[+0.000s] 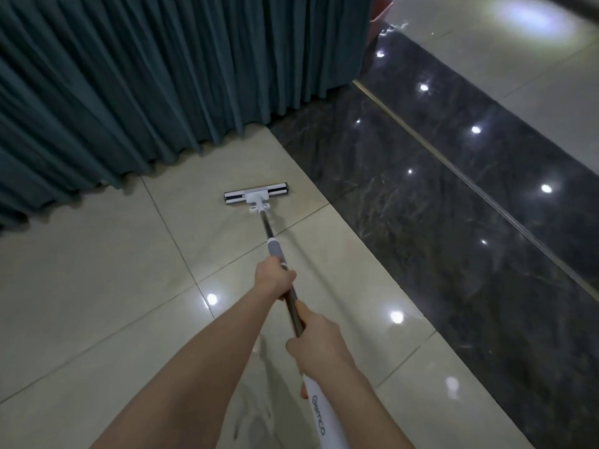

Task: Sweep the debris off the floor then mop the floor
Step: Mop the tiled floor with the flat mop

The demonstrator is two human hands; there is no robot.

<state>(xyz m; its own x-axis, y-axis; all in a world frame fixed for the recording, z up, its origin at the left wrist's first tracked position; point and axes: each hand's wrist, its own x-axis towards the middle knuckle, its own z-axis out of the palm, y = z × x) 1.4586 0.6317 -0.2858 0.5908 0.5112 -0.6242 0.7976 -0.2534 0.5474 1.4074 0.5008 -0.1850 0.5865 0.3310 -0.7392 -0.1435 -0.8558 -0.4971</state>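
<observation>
a: how far along does this look?

b: i judge it is in the mopping part. no debris shows on the pale floor tiles (97, 286), and no broom is in view, so the sweeping seems done, though i cannot be sure of the floor outside the view.

a: where is the mop?

b: the mop (256, 197) has its flat head down on the tiles at about twelve o'clock from the hands, near the hem of the curtain (146, 85) but apart from it. its pole runs back toward six o'clock.

a: and the hands?

b: both are wrapped closed around the pole. the left hand (274, 278) is further down the pole, just below the grey collar; the right hand (319, 343) is nearer the body, above the white upper handle.

a: what is left?

b: likely most of the floor. the dark marble strip (453, 222) at two o'clock and the pale tiles beyond it look glossy, but whether from water or polish i cannot tell.

a: the room?

b: dim, ceiling lights mirrored in the floor, a reddish tub (381, 11) at one o'clock.
</observation>
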